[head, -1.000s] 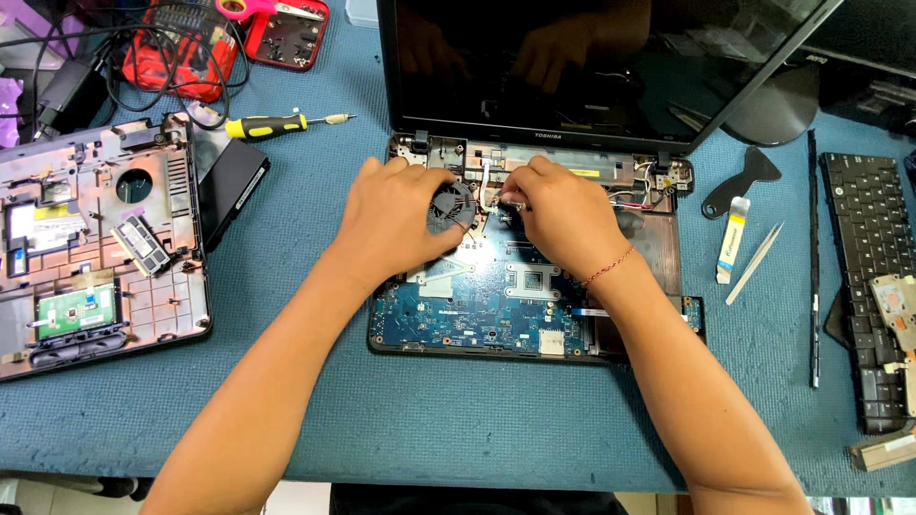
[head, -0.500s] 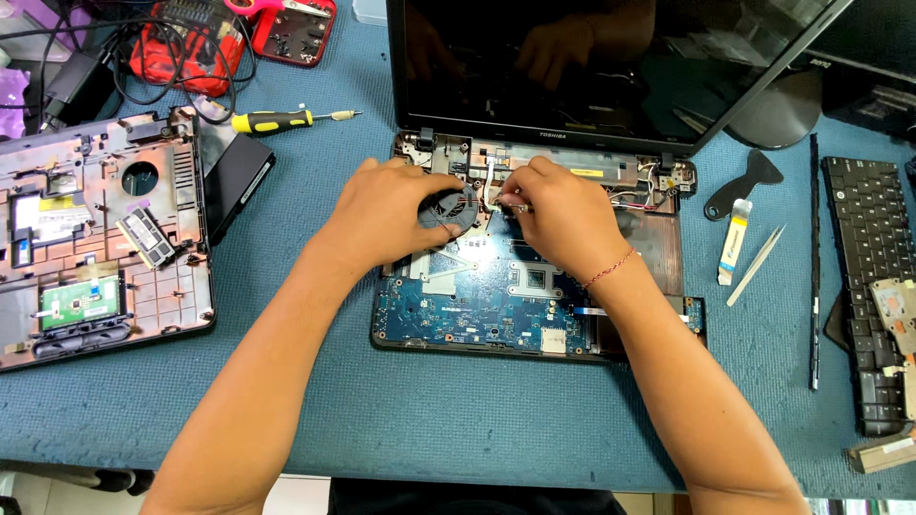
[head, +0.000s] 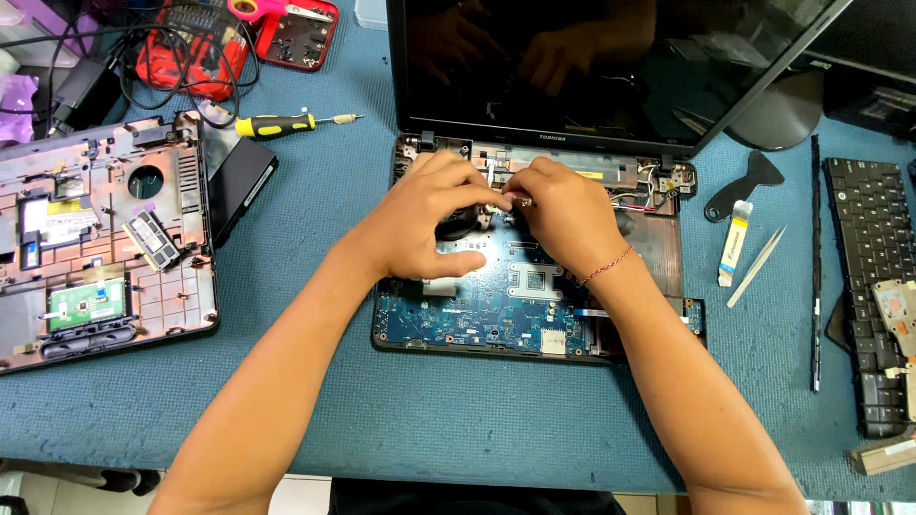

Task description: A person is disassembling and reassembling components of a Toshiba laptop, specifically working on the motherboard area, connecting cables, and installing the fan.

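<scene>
A: Blue board (head: pixel 477 315) lies bare in the laptop base (head: pixel 668 257), mid-desk (head: pixel 315 410), below the dark screen (head: pixel 611 67). How far along is the strip-down?

B: Well along, by the look of it. Top cover (head: pixel 95 238) lies off to the left, keyboard (head: pixel 873 277) off to the right; the board itself sits in the base.

A: Where are the hands?

B: Both meet at the board's upper edge, near the hinge. Left hand (head: pixel 429 215) curls over the dark round fan (head: pixel 458 227); right hand (head: pixel 563 215) pinches a small metal part (head: pixel 523 201), fingertips closed on it. What the left grip holds, if anything, cannot be told.

A: Tools?

B: Screwdriver (head: pixel 286 124), pry tool (head: pixel 739 186) and tweezers (head: pixel 756 267) lie untouched, well apart from both hands.

A: What is left?

B: Probably the fan, the cables by the right hinge, and the board.
</scene>
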